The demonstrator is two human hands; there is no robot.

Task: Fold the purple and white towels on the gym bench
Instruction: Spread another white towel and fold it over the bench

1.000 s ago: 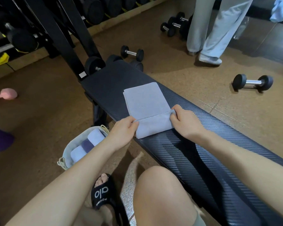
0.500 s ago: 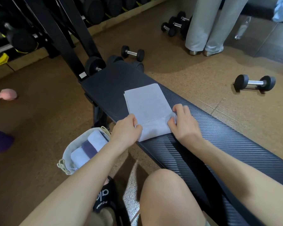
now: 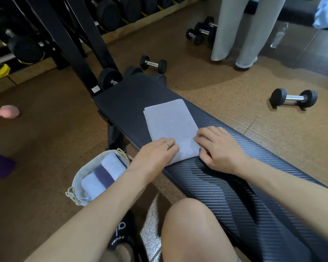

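Observation:
A pale lavender-white towel (image 3: 169, 123) lies folded in a rectangle on the black gym bench (image 3: 225, 178). My left hand (image 3: 155, 154) covers its near left corner, fingers curled onto the cloth. At the near right corner my right hand (image 3: 220, 146) pinches the towel's edge with bent fingers. A stitched seam runs across the towel between the two hands. On the floor left of the bench, a light fabric basket (image 3: 74, 184) holds two rolled white towels (image 3: 92, 185) with a purple towel (image 3: 103, 175) between them.
Black dumbbells lie on the floor beyond the bench (image 3: 153, 63) and to its right (image 3: 293, 98). A pink dumbbell (image 3: 8, 111) is at the far left. A person's legs (image 3: 235, 29) stand at the back. A weight rack (image 3: 68, 35) rises behind the bench.
Both hands have slid slightly forward along the towel's near end and closer together, and the near flap now lies flatter. The person at the back has shifted their feet.

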